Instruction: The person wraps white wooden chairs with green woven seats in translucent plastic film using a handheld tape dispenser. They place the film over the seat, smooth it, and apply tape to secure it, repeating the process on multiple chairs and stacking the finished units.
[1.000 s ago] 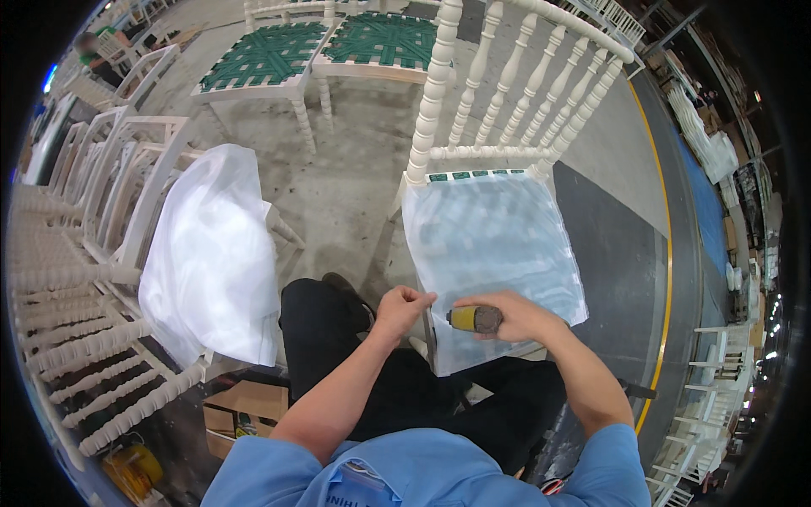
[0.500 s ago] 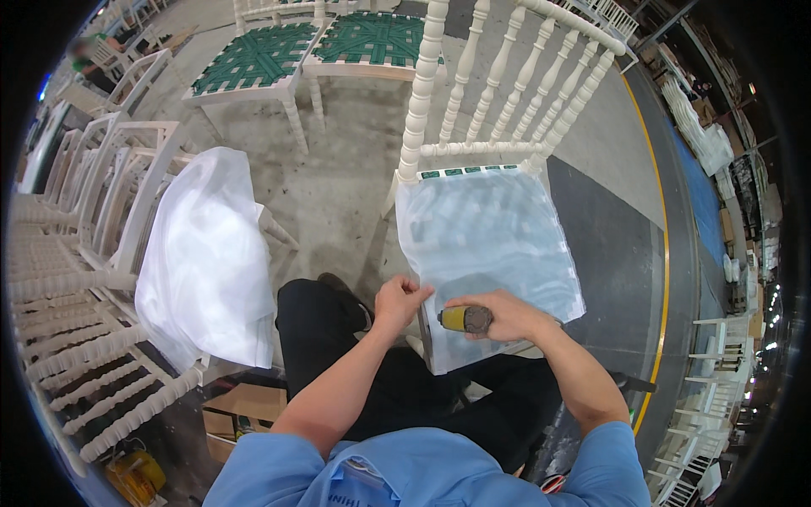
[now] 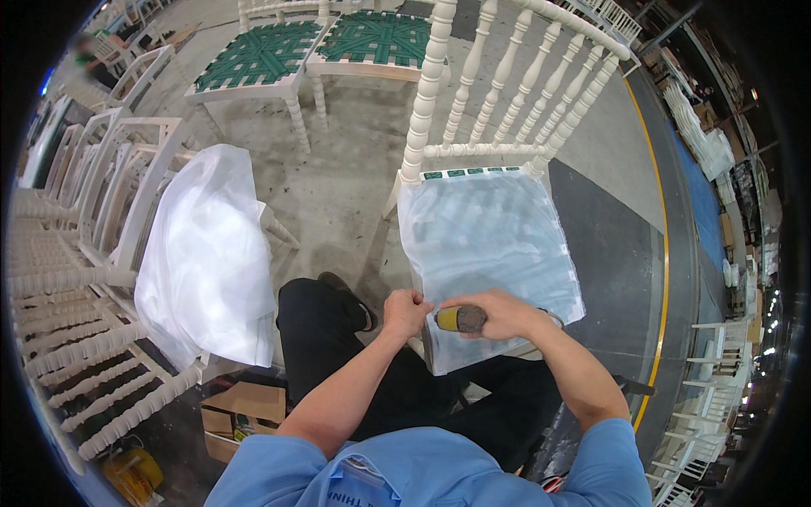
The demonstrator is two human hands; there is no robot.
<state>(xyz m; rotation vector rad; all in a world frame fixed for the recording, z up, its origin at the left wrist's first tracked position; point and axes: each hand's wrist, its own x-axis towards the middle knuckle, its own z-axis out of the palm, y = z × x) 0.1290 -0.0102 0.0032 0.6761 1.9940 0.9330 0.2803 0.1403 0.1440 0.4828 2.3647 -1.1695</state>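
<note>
A cream wooden chair (image 3: 411,139) with turned spindles stands before me, its seat covered by a thin, sheer white fabric (image 3: 486,232). Green webbing shows along the back edge of the seat. My left hand (image 3: 405,311) is closed, pinching the fabric's edge at the seat's near left side. In my right hand (image 3: 511,316) is a yellow and dark staple gun (image 3: 461,318), held over the near left part of the seat, its front close to my left fingertips. The gun's nose and the exact spot under it are hidden.
On the left, a heap of white sheer fabric (image 3: 207,253) lies over another chair, beside stacked cream chair frames (image 3: 76,279). Two chairs with green webbed seats (image 3: 258,57) stand behind. An open cardboard box (image 3: 253,401) and a yellow object (image 3: 133,476) are at lower left.
My right hand and the staple gun have shifted slightly left, closer to my left fingers. My left hand has moved down a little along the seat's edge.
</note>
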